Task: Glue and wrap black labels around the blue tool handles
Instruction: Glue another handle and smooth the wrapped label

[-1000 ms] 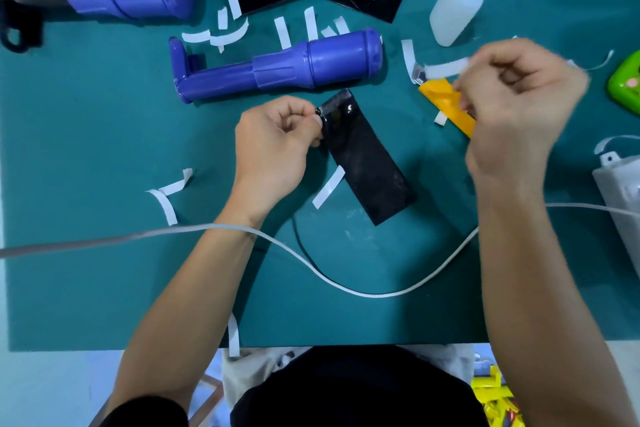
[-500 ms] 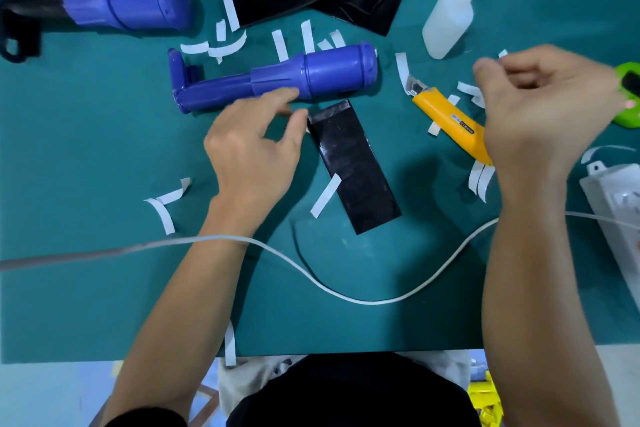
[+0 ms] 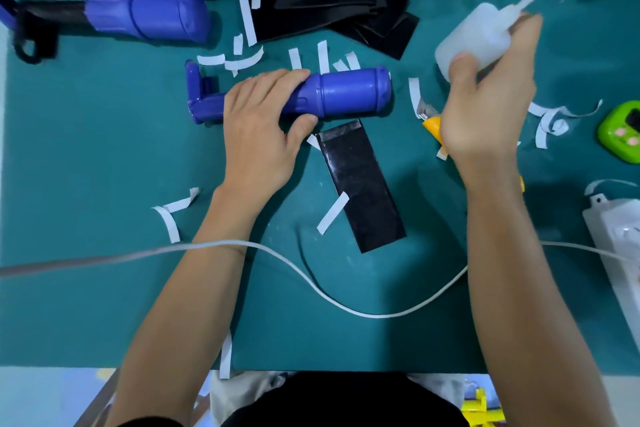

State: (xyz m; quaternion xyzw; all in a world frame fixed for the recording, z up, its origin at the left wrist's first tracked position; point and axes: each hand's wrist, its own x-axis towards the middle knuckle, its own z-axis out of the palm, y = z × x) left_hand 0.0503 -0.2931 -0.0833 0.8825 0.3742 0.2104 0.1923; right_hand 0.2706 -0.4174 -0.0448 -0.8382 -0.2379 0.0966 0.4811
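Now both hands grasp things.
The left hand (image 3: 263, 128) grips the blue tool handle (image 3: 346, 94) mid-way across the green mat (image 3: 104, 184); the right hand (image 3: 485, 107) holds the glue bottle (image 3: 474, 35) nearer the far edge; the black label (image 3: 360, 184) lies flat just beside the handle.

Teal mat (image 3: 104, 288) spread wide, evenly lit, soft shadows; pale table edge (image 3: 38, 395) showing nearside, well below the grip.

Green mat (image 3: 86, 166): blue handle (image 3: 349, 94) centre, black label (image 3: 360, 184) just below it, handle pile (image 3: 166, 15) upper left, label stack (image 3: 329, 0) top centre, white strips (image 3: 166, 218) scattered, cable (image 3: 346, 305) across the lower part.
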